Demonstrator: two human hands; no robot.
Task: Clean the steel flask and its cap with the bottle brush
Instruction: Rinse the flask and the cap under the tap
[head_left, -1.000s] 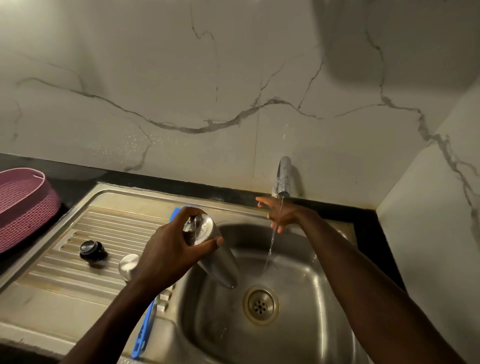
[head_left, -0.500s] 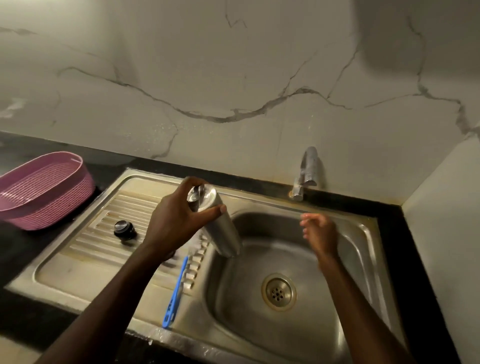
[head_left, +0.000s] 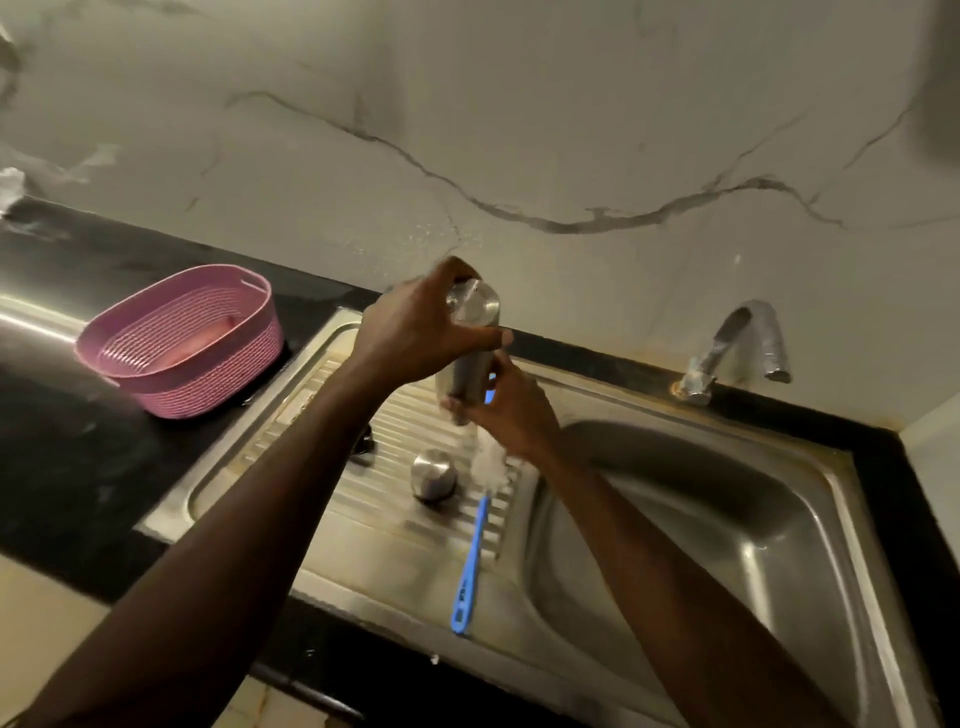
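Steel flask (head_left: 470, 345) now held upright above the ribbed draining board (head_left: 332, 519), no longer tilted over the sink basin (head_left: 727, 519) as half a second ago; left hand (head_left: 415, 332) wrapped round its upper part, thumb across the front and fingers curled over the top end. Right hand (head_left: 511, 415), a moment ago open and empty over the basin, now closed against the lower end of the flask, fingers curled under it. Tap (head_left: 737, 348) no longer running, though a second ago a thin stream fell past the right hand. Probably means rinsing is over and the flask is being steadied with both hands before brushing or setting down, so the scrubbing itself looks not yet begun. Bottle brush (head_left: 475, 545) lying untouched on the draining board, blue handle pointing toward the near edge, white bristle head just below the right hand. Steel cap (head_left: 434, 475) standing on the ridges just left of the brush head. Small dark part (head_left: 363, 444) mostly hidden behind the left forearm, identity unclear. Hard to tell which end of the flask is the mouth: motion blur smears the lower end and the right fingers. Speck of blue showing between flask and right hand, source unclear. Pink basket (head_left: 182, 343) on the black bench (head_left: 62, 415) at the left, contents dim
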